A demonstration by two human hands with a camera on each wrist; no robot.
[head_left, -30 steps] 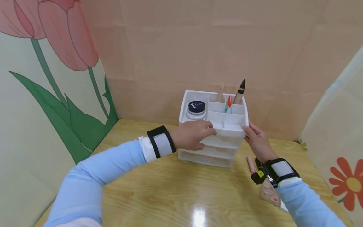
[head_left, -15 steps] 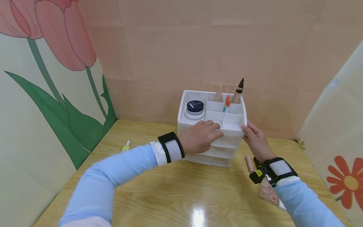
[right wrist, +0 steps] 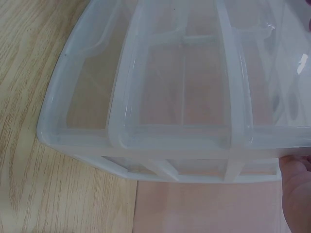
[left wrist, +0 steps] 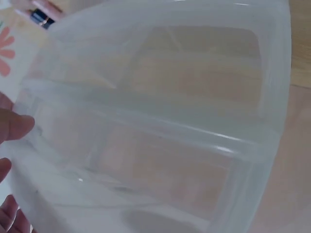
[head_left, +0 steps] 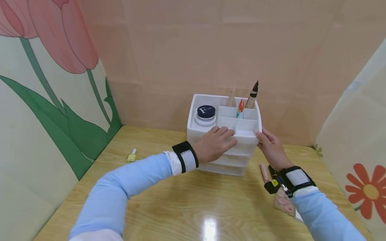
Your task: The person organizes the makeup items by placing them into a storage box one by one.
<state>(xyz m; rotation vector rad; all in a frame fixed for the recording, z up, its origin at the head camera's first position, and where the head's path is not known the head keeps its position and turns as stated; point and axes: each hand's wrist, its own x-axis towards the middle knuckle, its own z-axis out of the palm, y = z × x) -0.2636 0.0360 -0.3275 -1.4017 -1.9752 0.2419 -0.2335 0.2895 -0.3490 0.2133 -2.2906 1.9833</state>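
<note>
A white desktop drawer organizer (head_left: 221,169) with clear drawers stands on the wooden table. My right hand (head_left: 273,150) grips its upper right front corner, thumb on the front and fingers at the side. Before the upper front hovers my left hand (head_left: 214,144), its fingers loosely bent. In the left wrist view, the left thumb (left wrist: 19,126) and fingertips lie close to the clear drawer fronts (left wrist: 180,111); contact is unclear. A dark-lidded round jar (head_left: 206,112) sits in the top's left compartment. Smaller compartments at right hold a black-tipped pen-like item (head_left: 252,96) and an orange-tipped stick (head_left: 240,107).
A small yellow bottle with a white cap (head_left: 131,156) lies at the left on the table (head_left: 181,207). Beside the right wrist are a pink tube (head_left: 264,172) and a pinkish flat compact (head_left: 283,203). A peach backdrop (head_left: 169,60) rises behind the organizer.
My left hand has shifted right along the organizer's front. The yellow bottle has come into view from behind the left arm. My right hand keeps its grip on the corner.
</note>
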